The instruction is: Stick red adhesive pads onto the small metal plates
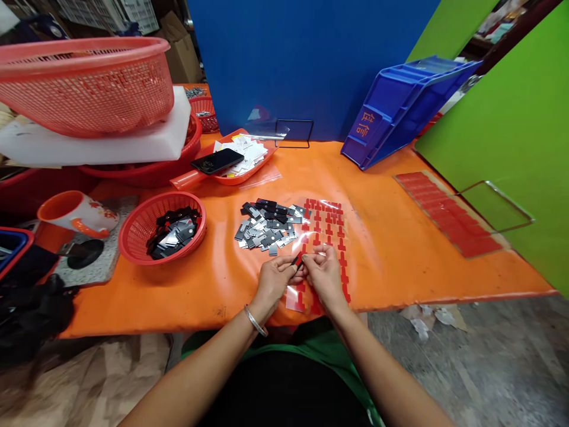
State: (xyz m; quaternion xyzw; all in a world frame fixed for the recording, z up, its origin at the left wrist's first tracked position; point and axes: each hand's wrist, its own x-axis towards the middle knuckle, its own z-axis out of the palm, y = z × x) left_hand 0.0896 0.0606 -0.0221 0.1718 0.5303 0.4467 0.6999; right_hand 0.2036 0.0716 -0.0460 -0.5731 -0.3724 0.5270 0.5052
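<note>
My left hand [276, 281] is closed on a small black plate [296, 260] with red on its upper face. My right hand [326, 274] meets it there, thumb and finger pinched at the plate's red part; whether that is a loose red sticker I cannot make out. Beneath both hands lies a clear sheet of red T-shaped stickers [329, 218], partly covered by my fingers. Just beyond my left hand is a loose pile of small black and silver metal plates [268, 225]. Farther left, a red basket [128, 237] holds more such plates.
An orange scoop [267, 160] holds paper labels, with a phone [217, 160] on top. A mug [75, 210] and stacked red baskets [89, 89] stand left. At the back right leans a blue bin [377, 118]. A red sticker sheet [448, 210] lies right, near the green panel [502, 148].
</note>
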